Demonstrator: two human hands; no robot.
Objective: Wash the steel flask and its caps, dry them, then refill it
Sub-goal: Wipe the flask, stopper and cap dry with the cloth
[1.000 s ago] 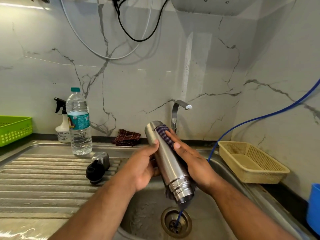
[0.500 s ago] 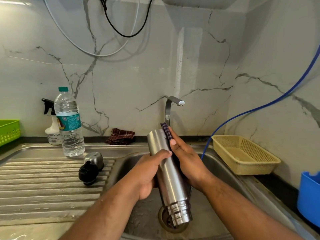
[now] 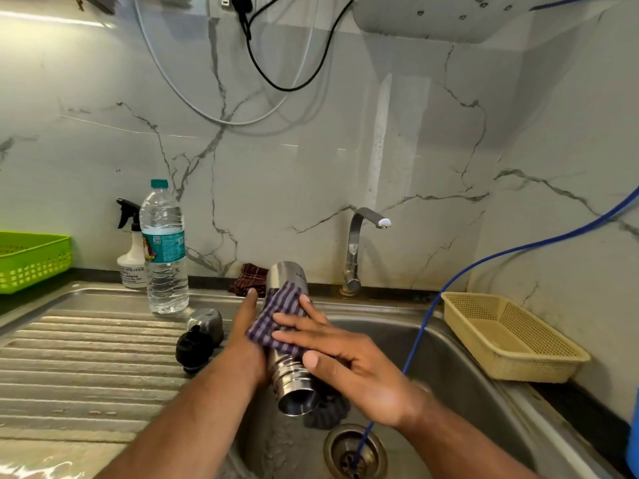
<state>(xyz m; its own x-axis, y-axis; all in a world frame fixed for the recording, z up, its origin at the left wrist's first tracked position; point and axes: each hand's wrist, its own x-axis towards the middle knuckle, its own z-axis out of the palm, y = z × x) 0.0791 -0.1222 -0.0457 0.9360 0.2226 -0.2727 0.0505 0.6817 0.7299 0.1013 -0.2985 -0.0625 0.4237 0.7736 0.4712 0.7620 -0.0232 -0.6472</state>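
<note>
A white marble wall (image 3: pixel 311 188) with grey veins faces me and turns a corner on my right. A bright strip of light (image 3: pixel 52 18) glows along its top left. A black cable (image 3: pixel 280 88) and a white cable (image 3: pixel 221 122) loop down from above, beside a white appliance (image 3: pixel 432 19). Below lie a ribbed steel draining board (image 3: pixel 86 357), a sink basin (image 3: pixel 466 375) and a bent steel tap (image 3: pixel 356 243). A green basket (image 3: pixel 34 267) sits at my far left, a beige basket (image 3: pixel 525 369) on my right.
</note>
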